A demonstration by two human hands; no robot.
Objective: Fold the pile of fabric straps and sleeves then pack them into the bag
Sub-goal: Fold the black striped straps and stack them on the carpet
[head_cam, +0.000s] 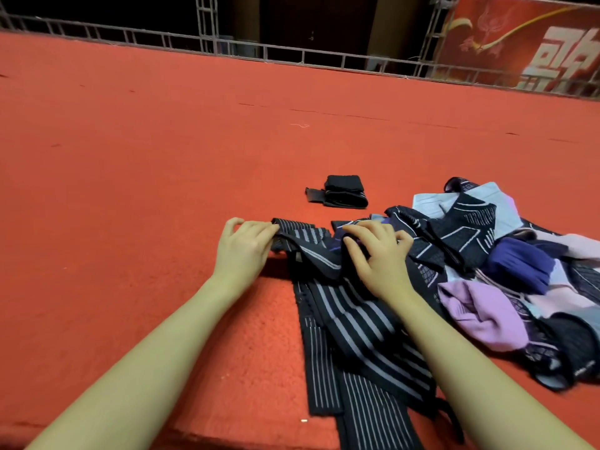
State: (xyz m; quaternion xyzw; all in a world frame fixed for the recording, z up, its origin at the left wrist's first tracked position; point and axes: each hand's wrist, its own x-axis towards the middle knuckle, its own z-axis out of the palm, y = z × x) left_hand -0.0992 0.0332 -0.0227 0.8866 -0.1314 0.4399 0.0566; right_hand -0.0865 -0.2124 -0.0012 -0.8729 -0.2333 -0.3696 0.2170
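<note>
The person was working on a long black strap with grey stripes, which lay on the red carpet and ran from the near edge up to both hands. The left hand held the far folded end of it, fingers curled together round the edge; the right hand pressed on the fold with fingers spread, probably to keep the layers flat while the end was turned over. Just beside, on the right, lay the unfolded pile of straps and sleeves, black, purple and pink. One folded black bundle was set apart farther away, I think as finished work. No bag was visible. A red banner showed large white characters, cut off and unreadable.
</note>
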